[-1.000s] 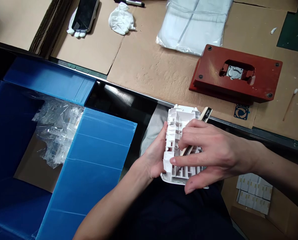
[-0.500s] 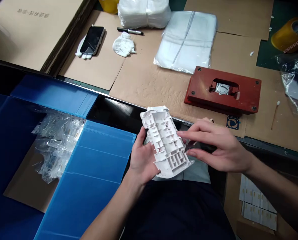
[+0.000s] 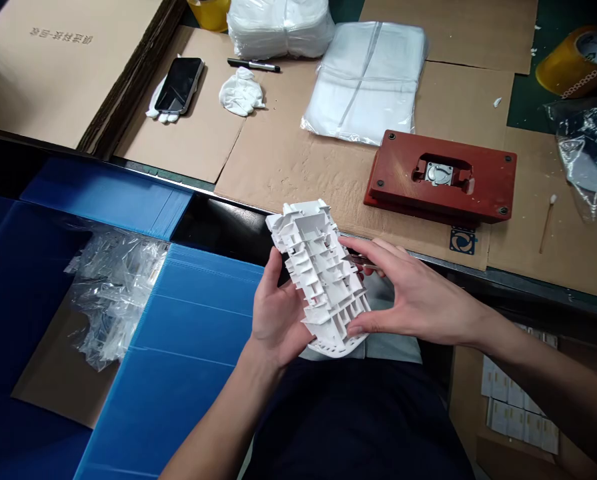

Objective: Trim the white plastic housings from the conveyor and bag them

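A ribbed white plastic part [image 3: 325,273] is held over the person's lap, just off the near edge of the surface [image 3: 288,167], its open lattice facing up and its long body tilted. The likeliest mishap is a slip: the left palm seems to carry most of the weight, so a push from the right could tip the part onto the lap. A slim tool [image 3: 365,262] at its right edge, mostly hidden, could also scratch a rib or nick a finger if it turns.

The left hand [image 3: 279,320] cradles the part, thumb raised along the left edge, the other fingers hidden beneath. The right hand [image 3: 408,293] grips the right side, thumb and forefinger spread wide, both touching the part; the tool lies under the forefinger, and how firmly it is held I cannot tell.

Beyond, to the right, sits a red block [image 3: 488,170]; to the left, a blue box [image 3: 193,313] with clear bags [image 3: 118,293].
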### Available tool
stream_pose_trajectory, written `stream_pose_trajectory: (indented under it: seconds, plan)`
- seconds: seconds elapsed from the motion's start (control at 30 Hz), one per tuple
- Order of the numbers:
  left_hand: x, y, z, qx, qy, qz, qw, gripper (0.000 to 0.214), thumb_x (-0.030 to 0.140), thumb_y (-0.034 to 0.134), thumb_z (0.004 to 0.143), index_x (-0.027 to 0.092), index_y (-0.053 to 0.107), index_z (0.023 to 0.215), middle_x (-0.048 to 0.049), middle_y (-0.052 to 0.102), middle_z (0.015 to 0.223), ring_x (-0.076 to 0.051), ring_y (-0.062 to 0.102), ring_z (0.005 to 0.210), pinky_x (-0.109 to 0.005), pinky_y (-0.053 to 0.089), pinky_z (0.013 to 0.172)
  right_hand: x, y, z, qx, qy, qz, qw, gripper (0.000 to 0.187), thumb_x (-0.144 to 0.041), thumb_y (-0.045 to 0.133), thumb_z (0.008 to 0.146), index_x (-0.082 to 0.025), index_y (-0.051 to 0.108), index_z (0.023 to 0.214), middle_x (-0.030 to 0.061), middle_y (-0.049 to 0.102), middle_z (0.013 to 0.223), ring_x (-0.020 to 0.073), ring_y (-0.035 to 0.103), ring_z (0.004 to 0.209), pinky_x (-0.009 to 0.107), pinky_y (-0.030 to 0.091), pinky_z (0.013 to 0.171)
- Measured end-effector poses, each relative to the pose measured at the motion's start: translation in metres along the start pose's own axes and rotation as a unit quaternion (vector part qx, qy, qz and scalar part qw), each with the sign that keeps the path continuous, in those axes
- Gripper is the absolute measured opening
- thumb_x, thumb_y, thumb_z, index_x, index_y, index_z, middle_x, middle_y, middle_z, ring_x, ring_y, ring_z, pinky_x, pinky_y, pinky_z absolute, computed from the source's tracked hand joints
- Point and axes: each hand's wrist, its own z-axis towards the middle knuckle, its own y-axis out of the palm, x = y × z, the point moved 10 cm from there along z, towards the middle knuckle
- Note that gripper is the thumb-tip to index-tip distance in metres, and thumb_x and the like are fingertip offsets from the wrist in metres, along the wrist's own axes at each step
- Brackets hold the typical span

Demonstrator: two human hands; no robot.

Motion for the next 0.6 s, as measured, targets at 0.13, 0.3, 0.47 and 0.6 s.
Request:
stream_pose_trajectory:
  seconds: [0.13,0.3,0.47,0.6]
  plan:
    - [-0.004,0.000,0.002,0.007,-0.001,-0.001,1.000,0.072,0.068,0.039,0.094,0.014,0.060,0.137,-0.0173,0.071,0.125,-0.038,0.060,0.125,-0.052,0.042,0.109,-0.004,0.001,0.002,-0.020,-0.028,-0.029,0.999,0.107,-0.060,0.081,0.072,-0.032,0.026,0.159,0.0127,0.052,0.144,0.0347,0.053,0.124,0.058,0.046,0.102]
    - [-0.005,-0.002,0.001,-0.012,-0.017,-0.003,1.000,0.075,0.070,0.040,0.093,0.014,0.056,0.141,-0.0189,0.069,0.129,-0.039,0.059,0.127,-0.053,0.040,0.110,0.000,-0.002,-0.001,-0.024,-0.031,0.072,0.997,0.093,-0.044,0.079,0.081,-0.031,0.030,0.158,0.0106,0.045,0.153,0.0291,0.049,0.132,0.048,0.044,0.109]
    - [0.006,-0.013,-0.002,-0.007,0.007,0.023,1.000,0.079,0.072,0.053,0.087,0.014,0.057,0.140,-0.0207,0.069,0.126,-0.038,0.063,0.122,-0.053,0.043,0.108,0.032,-0.021,-0.016,0.125,0.070,0.140,0.980,0.053,-0.041,0.064,0.094,-0.027,0.052,0.144,0.0034,0.064,0.106,0.0158,0.060,0.091,0.031,0.052,0.086]
    - [0.024,-0.023,-0.005,0.045,0.084,0.080,0.992,0.093,0.072,0.078,0.063,0.018,0.060,0.136,-0.0153,0.075,0.109,-0.033,0.072,0.099,-0.047,0.054,0.096,0.060,-0.013,-0.033,0.216,0.120,0.201,0.948,0.046,-0.047,0.055,0.098,-0.020,0.061,0.135,-0.0002,0.058,0.081,0.0138,0.056,0.070,0.025,0.049,0.063]
